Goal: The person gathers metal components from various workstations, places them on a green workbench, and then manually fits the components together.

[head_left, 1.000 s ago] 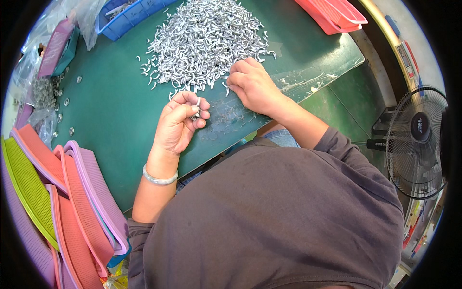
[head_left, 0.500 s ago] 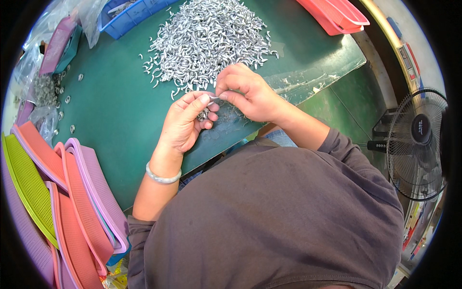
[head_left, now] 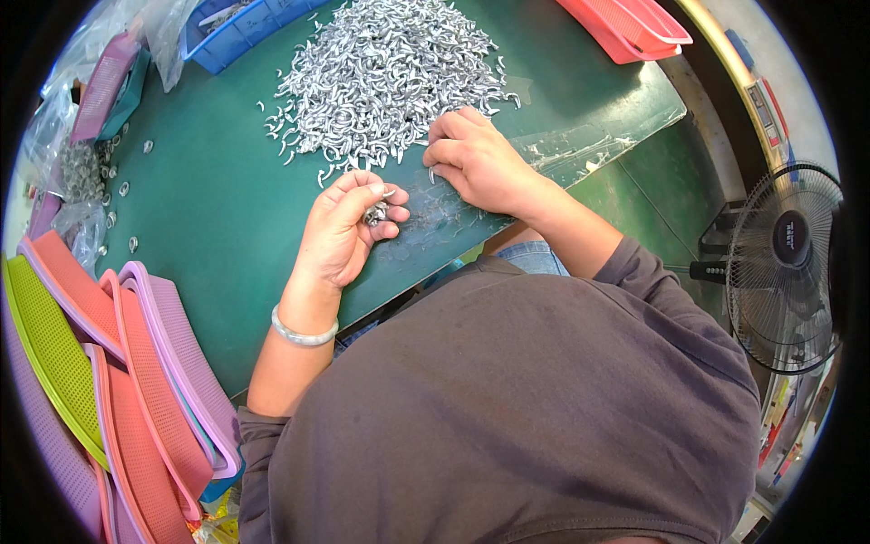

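Having parted from the left hand (head_left: 337, 227), the right hand (head_left: 478, 165) is back beside the loose heap of curved, silver-coloured pieces (head_left: 390, 86). Just inside the near edge of the green tabletop (head_left: 208, 227), the left fingers curl around small silvery parts (head_left: 374, 214). Right fingers bend together at one curved piece (head_left: 431, 176); whether gripped, I cannot tell. Beyond, green surface stretches left of the heap, below a blue plastic bin (head_left: 237, 38).

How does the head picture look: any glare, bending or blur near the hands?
Head view: sheen on the table at its right corner; yellow strip bows near the rim; left hand and right hand look fairly sharp, but metal pieces in the left are too small to tell apart.
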A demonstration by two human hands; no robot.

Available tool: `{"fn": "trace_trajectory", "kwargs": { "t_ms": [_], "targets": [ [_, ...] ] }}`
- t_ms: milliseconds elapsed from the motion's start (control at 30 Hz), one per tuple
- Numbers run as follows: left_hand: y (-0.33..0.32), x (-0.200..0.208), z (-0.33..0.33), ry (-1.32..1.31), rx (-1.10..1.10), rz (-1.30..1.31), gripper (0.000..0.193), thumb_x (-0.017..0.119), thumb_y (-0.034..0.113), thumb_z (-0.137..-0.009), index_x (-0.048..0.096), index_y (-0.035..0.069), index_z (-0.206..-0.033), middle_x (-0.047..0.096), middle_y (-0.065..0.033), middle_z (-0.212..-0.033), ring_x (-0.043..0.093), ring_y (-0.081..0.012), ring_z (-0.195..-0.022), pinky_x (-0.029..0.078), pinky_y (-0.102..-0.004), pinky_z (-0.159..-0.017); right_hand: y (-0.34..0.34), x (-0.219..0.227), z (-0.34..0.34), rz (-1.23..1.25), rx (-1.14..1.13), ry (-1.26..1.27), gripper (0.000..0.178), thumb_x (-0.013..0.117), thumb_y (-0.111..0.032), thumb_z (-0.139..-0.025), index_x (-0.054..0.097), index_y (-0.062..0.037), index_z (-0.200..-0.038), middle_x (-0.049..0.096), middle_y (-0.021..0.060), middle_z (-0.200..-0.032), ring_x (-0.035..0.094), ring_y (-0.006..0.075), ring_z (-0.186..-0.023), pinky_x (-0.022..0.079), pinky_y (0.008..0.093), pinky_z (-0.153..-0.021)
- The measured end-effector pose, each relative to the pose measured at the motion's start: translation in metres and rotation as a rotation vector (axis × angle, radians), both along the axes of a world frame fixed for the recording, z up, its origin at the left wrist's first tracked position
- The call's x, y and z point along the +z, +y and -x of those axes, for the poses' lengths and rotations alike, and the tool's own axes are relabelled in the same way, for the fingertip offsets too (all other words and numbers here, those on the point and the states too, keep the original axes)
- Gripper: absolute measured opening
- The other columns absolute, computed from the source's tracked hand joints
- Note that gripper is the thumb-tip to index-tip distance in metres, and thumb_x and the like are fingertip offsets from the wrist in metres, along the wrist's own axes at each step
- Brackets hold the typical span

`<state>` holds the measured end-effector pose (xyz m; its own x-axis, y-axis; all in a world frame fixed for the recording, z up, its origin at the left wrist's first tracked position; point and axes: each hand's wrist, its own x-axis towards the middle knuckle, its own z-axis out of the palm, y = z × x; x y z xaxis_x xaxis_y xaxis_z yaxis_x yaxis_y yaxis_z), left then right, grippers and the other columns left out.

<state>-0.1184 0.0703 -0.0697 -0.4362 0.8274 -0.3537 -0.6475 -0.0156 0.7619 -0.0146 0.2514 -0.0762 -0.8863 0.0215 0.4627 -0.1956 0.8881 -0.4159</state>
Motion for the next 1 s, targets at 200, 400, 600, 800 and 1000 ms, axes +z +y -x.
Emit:
{"fn": "trace_trajectory", "kwargs": {
  "t_ms": [200,400,600,800,1000],
  "targets": [
    [0.002,0.003,-0.001,-0.004,-0.032,0.016,0.014,0.052,0.012,-0.084,0.054,0.002,-0.094,0.059,-0.0093,-0.080,0.057,-0.0140,-0.064,0.045,-0.0198,-0.050,-0.009,0.009,0.001,0.209,0.064,0.030,0.014,0.060,-0.001,-0.068,0.060,-0.0058,-0.080,0.054,0.0061,-0.087,0.049,0.0235,-0.085,0.041,0.0328,-0.075],
    [0.001,-0.002,-0.003,0.073,-0.099,0.012,0.014,0.056,0.010,-0.083,0.055,0.003,-0.095,0.059,-0.0049,-0.077,0.055,-0.0104,-0.061,0.043,-0.0186,-0.049,-0.024,0.015,0.005,0.401,0.181,0.070,0.014,0.061,0.000,-0.069,0.059,-0.0053,-0.082,0.055,0.0062,-0.087,0.052,0.0219,-0.085,0.042,0.0309,-0.075],
    [-0.004,-0.003,-0.004,0.055,-0.049,0.002,0.009,0.057,0.008,-0.082,0.055,0.004,-0.090,0.058,-0.0041,-0.074,0.054,-0.0097,-0.060,0.041,-0.0184,-0.048,-0.027,0.020,0.004,0.474,0.157,0.011,0.017,0.060,0.000,-0.070,0.058,-0.0042,-0.086,0.056,0.0067,-0.087,0.052,0.0223,-0.085,0.042,0.0321,-0.075],
    [0.000,0.000,0.005,-0.078,-0.011,-0.011,0.005,0.052,0.010,-0.082,0.051,0.007,-0.086,0.055,-0.0062,-0.075,0.053,-0.0141,-0.063,0.042,-0.0227,-0.051,-0.001,0.019,0.007,0.400,0.098,0.023,0.017,0.060,-0.003,-0.071,0.058,-0.0026,-0.088,0.056,0.0095,-0.086,0.055,0.0243,-0.082,0.044,0.0324,-0.072],
    [0.001,0.002,0.012,-0.151,0.090,-0.072,0.014,0.053,0.018,-0.083,0.051,0.006,-0.076,0.054,-0.0089,-0.075,0.051,-0.0182,-0.063,0.042,-0.0237,-0.049,0.042,0.047,0.033,0.263,0.050,0.057,0.015,0.060,-0.008,-0.070,0.058,-0.0041,-0.085,0.055,0.0106,-0.083,0.053,0.0291,-0.082,0.043,0.0375,-0.072]
  ]
}}
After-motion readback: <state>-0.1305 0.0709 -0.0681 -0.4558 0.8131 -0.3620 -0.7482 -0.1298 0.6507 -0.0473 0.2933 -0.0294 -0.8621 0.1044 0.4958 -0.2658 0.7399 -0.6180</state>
